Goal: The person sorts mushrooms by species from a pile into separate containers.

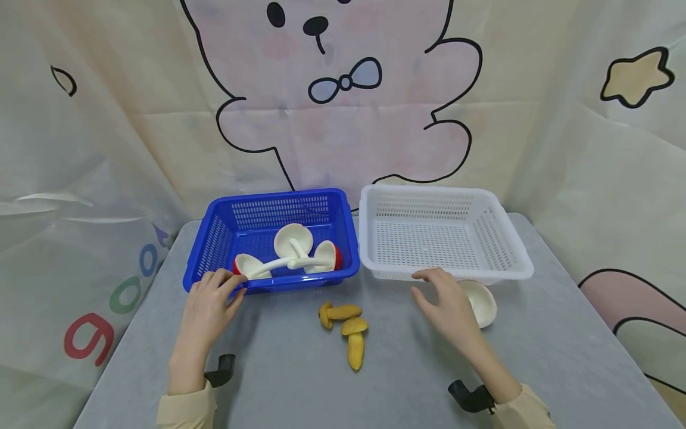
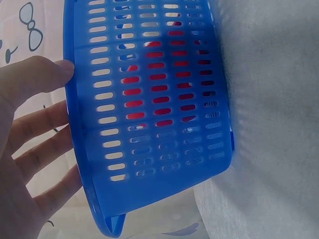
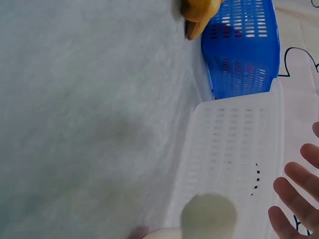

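My left hand (image 1: 211,301) grips the front left rim of a blue basket (image 1: 297,286), with the thumb outside and the fingers over the edge in the left wrist view. Inside that basket lie 3 toy mushrooms (image 1: 293,240) with white undersides and stems; red caps show on some. Above the table at the front edge of a white basket (image 1: 514,271) is my right hand (image 1: 449,307), its fingers spread and holding nothing. Beside it, partly hidden by the hand, another white-bottomed mushroom (image 1: 482,304) lies against the white basket; its pale stem (image 3: 208,216) shows in the right wrist view.
Two yellow toy mushrooms (image 1: 355,345) lie on the grey table (image 1: 300,387) between my hands. The two baskets stand side by side at the back. Behind them hangs a cloth (image 1: 343,137) with a bear drawing, and further cloth flanks both sides.
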Available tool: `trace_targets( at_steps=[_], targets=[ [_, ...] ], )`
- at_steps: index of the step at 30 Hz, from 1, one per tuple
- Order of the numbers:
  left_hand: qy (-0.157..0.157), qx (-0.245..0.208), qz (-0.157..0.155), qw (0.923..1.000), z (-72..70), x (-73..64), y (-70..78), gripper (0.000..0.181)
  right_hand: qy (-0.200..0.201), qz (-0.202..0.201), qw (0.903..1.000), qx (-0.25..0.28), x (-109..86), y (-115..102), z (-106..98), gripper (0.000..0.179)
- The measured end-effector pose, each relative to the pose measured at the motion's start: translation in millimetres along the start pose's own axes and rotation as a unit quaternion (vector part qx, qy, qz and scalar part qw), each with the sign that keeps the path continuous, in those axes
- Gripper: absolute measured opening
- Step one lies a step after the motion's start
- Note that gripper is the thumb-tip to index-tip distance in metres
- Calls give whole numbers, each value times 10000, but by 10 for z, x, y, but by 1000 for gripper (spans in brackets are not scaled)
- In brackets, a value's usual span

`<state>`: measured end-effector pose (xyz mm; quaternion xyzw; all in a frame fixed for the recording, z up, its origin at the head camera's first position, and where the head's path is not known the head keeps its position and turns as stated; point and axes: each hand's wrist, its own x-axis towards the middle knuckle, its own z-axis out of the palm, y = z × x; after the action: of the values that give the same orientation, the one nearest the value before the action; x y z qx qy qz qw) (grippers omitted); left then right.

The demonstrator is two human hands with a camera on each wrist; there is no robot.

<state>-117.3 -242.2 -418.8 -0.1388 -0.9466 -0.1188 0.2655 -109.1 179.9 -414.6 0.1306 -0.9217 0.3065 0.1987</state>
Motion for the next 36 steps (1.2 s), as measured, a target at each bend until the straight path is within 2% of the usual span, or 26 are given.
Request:
trace_targets(
  at_steps=[9,13,18,28,36],
  targets=[
    [-90,-64,-78,9999,-7,6,11,26,265,-711,9970,-132,-180,263,-126,29],
    [-94,-47,-73,9999,-6,2,8,26,299,-1028,9942,52,-244,412,-164,31],
    [-115,-34,-69,9999,-5,2,8,26,299,-1601,9860,358,-308,600,-218,37],
    [-113,-41,-47,9999,-4,6,9,26,-150,-1732,9847,-119,-512,857,-245,61],
    [-138,-16,-86,9999,-16,10,25,25,-323,-1925,9800,-388,-523,941,-247,50]
  ],
)
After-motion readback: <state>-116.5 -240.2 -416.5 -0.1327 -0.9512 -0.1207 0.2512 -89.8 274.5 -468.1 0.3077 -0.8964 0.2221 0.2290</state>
